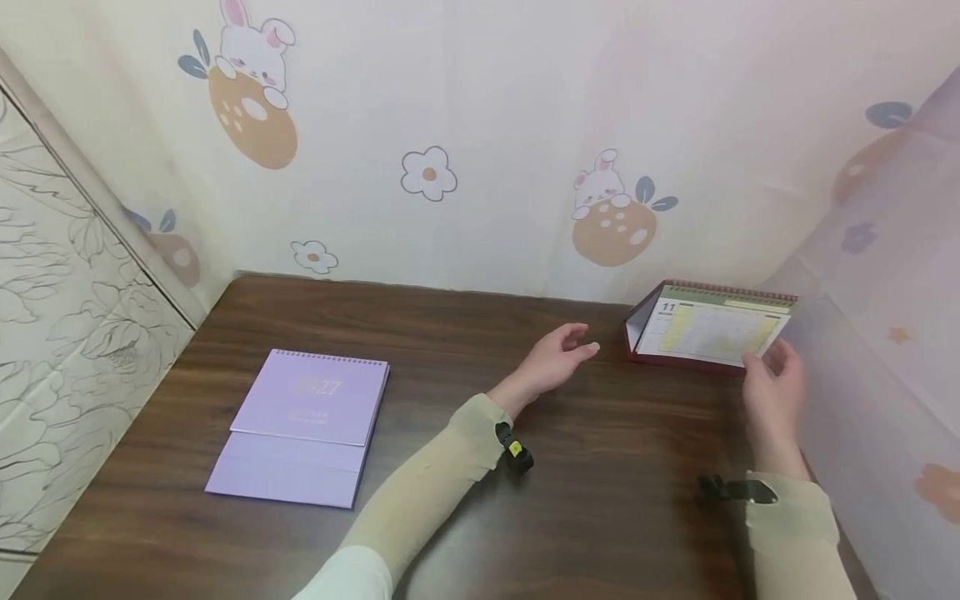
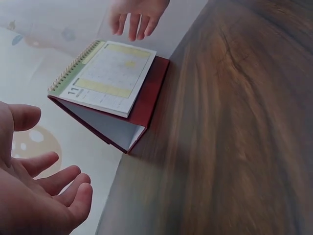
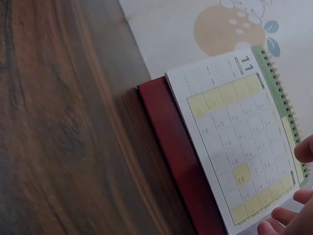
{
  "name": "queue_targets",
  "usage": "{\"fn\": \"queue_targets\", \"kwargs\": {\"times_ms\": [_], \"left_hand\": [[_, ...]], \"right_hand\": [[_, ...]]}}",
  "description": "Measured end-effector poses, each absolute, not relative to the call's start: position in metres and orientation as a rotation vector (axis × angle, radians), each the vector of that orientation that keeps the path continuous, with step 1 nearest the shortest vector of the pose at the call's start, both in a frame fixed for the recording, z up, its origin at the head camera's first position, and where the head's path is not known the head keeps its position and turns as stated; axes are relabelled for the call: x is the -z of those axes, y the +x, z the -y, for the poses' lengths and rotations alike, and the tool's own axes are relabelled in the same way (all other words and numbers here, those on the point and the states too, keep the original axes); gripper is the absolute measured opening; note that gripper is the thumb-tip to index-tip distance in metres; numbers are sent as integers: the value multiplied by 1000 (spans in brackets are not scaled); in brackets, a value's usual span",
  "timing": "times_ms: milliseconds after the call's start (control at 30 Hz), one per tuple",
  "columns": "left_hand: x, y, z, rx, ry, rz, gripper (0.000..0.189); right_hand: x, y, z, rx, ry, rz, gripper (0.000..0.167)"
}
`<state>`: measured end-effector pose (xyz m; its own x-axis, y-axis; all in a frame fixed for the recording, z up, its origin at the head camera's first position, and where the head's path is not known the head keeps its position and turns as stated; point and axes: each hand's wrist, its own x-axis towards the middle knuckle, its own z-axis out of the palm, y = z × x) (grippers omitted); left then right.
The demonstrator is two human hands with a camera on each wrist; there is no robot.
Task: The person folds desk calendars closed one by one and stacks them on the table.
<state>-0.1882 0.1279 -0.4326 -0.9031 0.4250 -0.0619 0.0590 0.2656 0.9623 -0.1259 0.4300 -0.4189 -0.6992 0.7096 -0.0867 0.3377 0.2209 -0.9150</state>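
A spiral-bound desk calendar (image 1: pixel 720 329) with a dark red base (image 3: pixel 171 142) stands tented at the back right of the table, its page showing 11. My left hand (image 1: pixel 553 358) is to the left of it, apart from it, fingers loosely bent and holding nothing. By the calendar's right end is my right hand (image 1: pixel 774 396); in the left wrist view its fingers (image 2: pixel 133 27) hang loose beside that end with a gap. Whether a fingertip touches the calendar cannot be told. A purple 2027 desk calendar (image 1: pixel 307 400) lies at the left of the table.
The dark wood table (image 1: pixel 585 517) meets a patterned wall covering (image 1: pixel 495 225) along its back edge. Another printed covering (image 1: pixel 885 333) runs close along the right side, near the right arm. A panel with line-drawn flowers (image 1: pixel 60 333) borders the left.
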Motion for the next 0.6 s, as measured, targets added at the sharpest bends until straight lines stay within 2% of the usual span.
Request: {"fn": "queue_targets", "kwargs": {"times_ms": [333,600], "left_hand": [[424,-197,-154,-1676,456,-2285,61],[417,-200,-175,-1672,413,-2308,63]], "right_hand": [[419,-136,-441,-1530,-918,2154,67],[412,-144,-445,-1610,-918,2053,62]]}}
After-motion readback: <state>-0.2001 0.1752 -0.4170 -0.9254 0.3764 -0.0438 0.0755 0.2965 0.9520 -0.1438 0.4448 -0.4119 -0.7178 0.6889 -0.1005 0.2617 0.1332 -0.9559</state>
